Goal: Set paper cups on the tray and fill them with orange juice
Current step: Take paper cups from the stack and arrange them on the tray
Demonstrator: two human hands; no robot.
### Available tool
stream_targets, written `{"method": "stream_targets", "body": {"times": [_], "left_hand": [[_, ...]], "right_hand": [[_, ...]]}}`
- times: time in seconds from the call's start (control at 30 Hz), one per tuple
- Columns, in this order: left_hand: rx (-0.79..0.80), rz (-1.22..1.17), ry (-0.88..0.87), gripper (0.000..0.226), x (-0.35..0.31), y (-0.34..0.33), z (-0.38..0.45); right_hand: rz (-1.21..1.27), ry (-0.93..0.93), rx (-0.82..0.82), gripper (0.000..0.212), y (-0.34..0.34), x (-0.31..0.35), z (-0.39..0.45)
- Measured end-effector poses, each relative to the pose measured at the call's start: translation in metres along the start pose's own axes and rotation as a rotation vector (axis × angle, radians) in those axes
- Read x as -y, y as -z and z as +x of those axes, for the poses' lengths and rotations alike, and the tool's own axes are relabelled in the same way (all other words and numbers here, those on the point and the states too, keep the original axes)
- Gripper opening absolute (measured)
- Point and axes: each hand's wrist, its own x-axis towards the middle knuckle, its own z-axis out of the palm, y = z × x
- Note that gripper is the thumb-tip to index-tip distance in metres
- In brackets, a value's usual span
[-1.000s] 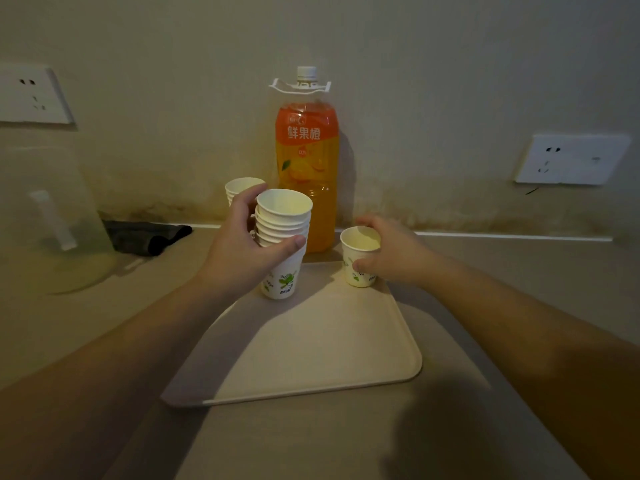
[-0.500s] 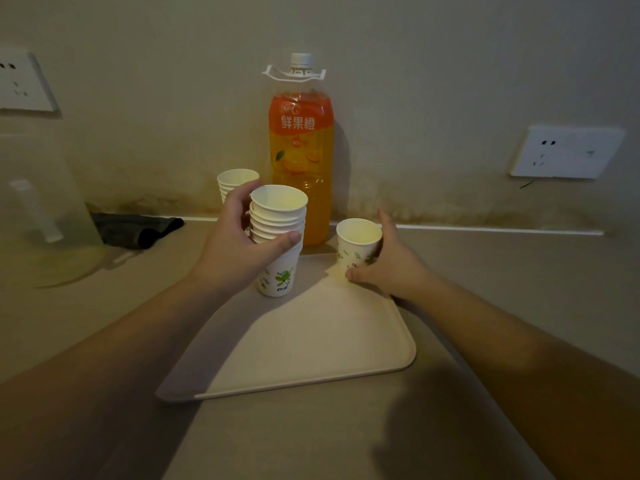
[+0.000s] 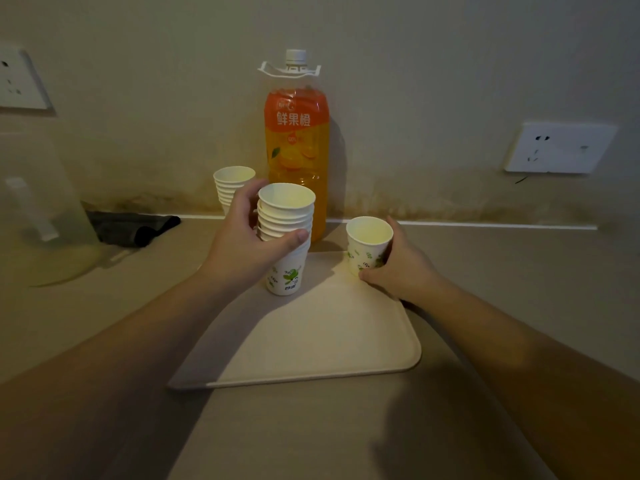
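The right hand (image 3: 398,268) wraps a single paper cup (image 3: 367,244) from its right side, fingers curled behind the cup wall and the thumb tip low against its base. The cup stands upright and empty at the far right corner of the tray (image 3: 311,344), its rim open to the camera and its green leaf print facing forward. The right forearm runs in from the lower right edge of the view, crossing the tray's right edge, with the wrist roughly level with the counter.

The left hand (image 3: 242,251) grips a stack of paper cups (image 3: 285,237), thumb pressed across the front of the nested rims and fingers curved round the back. The stack is upright, its bottom cup over the far left part of the tray; whether it touches the tray surface or hovers just above it I cannot tell. The left forearm reaches in from the lower left, angled up toward the stack.

Just behind the stack stands the orange juice bottle (image 3: 296,157), capped, upright, against the wall and off the tray. A second stack of cups (image 3: 232,185) sits to its left, partly hidden by the left hand. Farther left on the counter (image 3: 485,271) lie a dark cloth (image 3: 135,225) and a clear container (image 3: 41,209). Wall sockets (image 3: 559,147) flank the scene.
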Motion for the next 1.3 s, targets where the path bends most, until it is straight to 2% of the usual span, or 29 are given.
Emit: {"method": "stream_targets", "body": {"times": [0.23,0.47,0.7,0.77,0.87,1.0,1.07,1.2,1.3], "left_hand": [[0.049,-0.04,-0.009,0.092,-0.008,-0.017,-0.001],[0.076,-0.037,-0.018,0.091,-0.019,-0.044,-0.005],[0.082,-0.047,-0.03,0.09,-0.019,-0.046,0.0],[0.077,-0.053,-0.027,0.089,-0.018,-0.043,0.0],[0.059,-0.054,-0.035,0.088,-0.018,-0.036,-0.005],[0.054,-0.063,-0.03,0.087,-0.024,-0.027,-0.014],[0.052,-0.068,-0.028,0.088,-0.026,-0.024,-0.019],[0.056,-0.063,-0.034,0.087,-0.029,-0.022,-0.028],[0.06,-0.062,-0.037,0.087,-0.031,-0.022,-0.034]], "right_hand": [[-0.016,-0.057,-0.056,0.117,0.032,-0.025,-0.017],[0.031,-0.12,-0.104,0.11,0.06,-0.046,-0.029],[0.09,-0.209,-0.038,0.116,0.067,-0.036,-0.041],[0.03,-0.233,-0.09,0.106,0.069,-0.028,-0.051],[-0.133,-0.3,-0.121,0.068,0.072,-0.017,-0.067],[-0.328,-0.383,0.164,0.005,0.074,-0.01,-0.078],[-0.408,-0.36,0.212,0.008,0.073,-0.012,-0.079],[-0.478,-0.319,0.202,0.009,0.069,-0.016,-0.077],[-0.484,-0.343,0.213,0.018,0.072,-0.019,-0.08]]}}
